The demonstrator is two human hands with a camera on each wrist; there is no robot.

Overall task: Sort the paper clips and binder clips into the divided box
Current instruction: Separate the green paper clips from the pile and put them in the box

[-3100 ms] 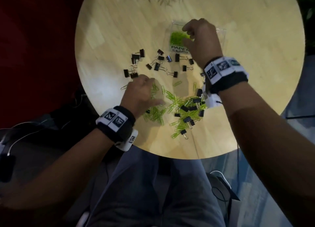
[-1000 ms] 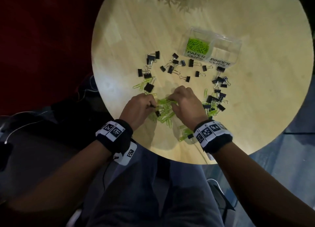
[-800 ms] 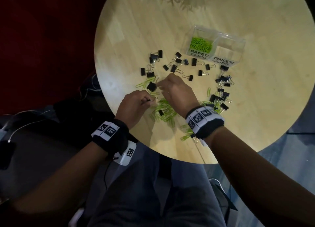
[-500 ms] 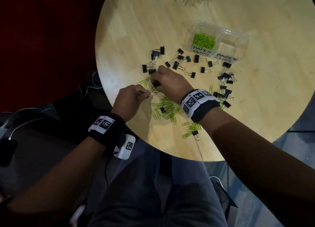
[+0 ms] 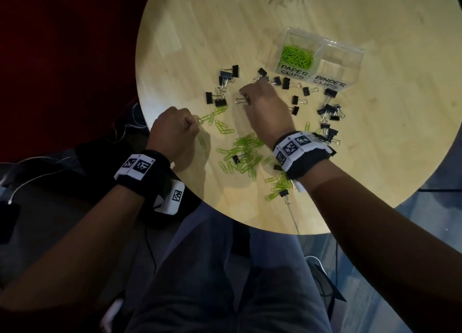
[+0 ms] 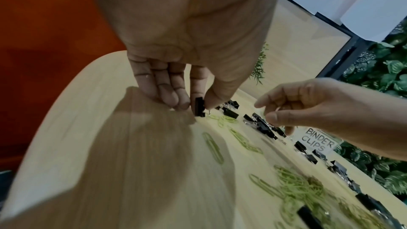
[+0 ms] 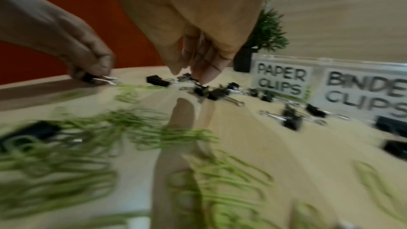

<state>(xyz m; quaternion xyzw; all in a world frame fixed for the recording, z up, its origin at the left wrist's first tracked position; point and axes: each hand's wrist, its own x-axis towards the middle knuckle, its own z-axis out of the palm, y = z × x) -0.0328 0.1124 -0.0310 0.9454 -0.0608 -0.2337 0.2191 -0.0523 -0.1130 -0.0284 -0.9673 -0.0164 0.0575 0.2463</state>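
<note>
- Head view: left hand (image 5: 175, 130) at the near left of the round wooden table (image 5: 190, 33), knuckles up, fingers curled under.
- Left wrist view: thumb and forefinger (image 6: 198, 83) pinching a black binder clip (image 6: 199, 107) held upright just above the tabletop; other three fingers bent down beside it, tips touching the wood.
- Right hand (image 5: 265, 107) reaching farther across the middle of the table, wrist raised, fingers pointing down and to the far left.
- Right wrist view: fingertips (image 7: 204, 74) bunched together and pressed down on a small binder clip (image 7: 200, 90); a silver wire handle (image 5: 241, 100) sticking out to the left of the hand in the head view.
- Both wrists wrapped in black bands with white tag markers (image 5: 295, 145).
- Clear divided box (image 5: 350, 58) at the far right, well apart from both hands.
- Left compartment, labelled PAPER CLIPS (image 5: 295, 73), holding a heap of green paper clips (image 5: 296, 56).
- Right compartment, labelled BINDER CLIPS (image 5: 328, 83), showing only the wood through its clear floor.
- Loose binder clips (image 5: 330, 112) scattered in an arc from far left of the hands round to the right of the right wrist.
- Loose green paper clips (image 5: 242, 155) spread near the table's near edge, between and below the two hands.
- Small potted plant (image 7: 262, 41) beyond the box.
</note>
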